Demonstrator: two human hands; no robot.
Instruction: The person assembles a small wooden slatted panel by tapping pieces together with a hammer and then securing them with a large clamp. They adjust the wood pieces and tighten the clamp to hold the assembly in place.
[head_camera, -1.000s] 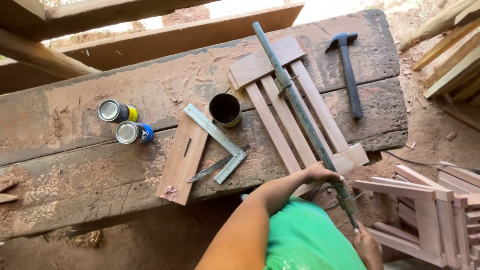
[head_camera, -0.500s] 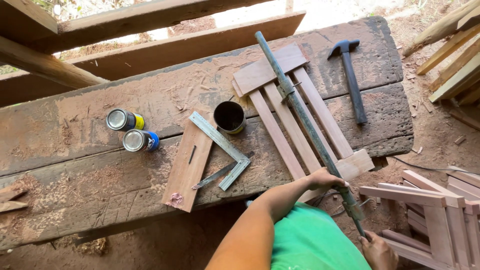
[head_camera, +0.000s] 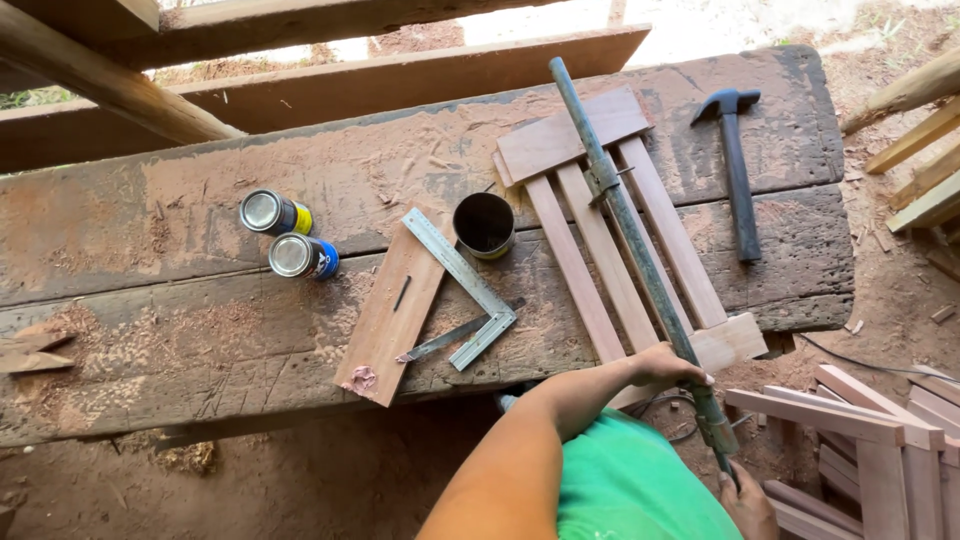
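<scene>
A slatted wooden frame (head_camera: 590, 250) lies on the workbench with a long green bar clamp (head_camera: 625, 215) laid lengthwise over it. My left hand (head_camera: 665, 365) grips the frame's near end, beside the clamp bar. Below the bench edge, my right hand (head_camera: 745, 500) is closed around the clamp's handle end (head_camera: 715, 430). Only part of that hand shows at the picture's bottom edge.
A hammer (head_camera: 738, 180) lies right of the frame. A dark cup (head_camera: 484, 225), a metal try square (head_camera: 462, 285) on a short board (head_camera: 392, 315) and two small tins (head_camera: 285, 235) sit to the left. Slatted wooden pieces (head_camera: 870, 440) stand at lower right. Sawdust covers the bench (head_camera: 180, 330).
Both hands keep their places on the frame and the clamp. Only my view has shifted slightly.
</scene>
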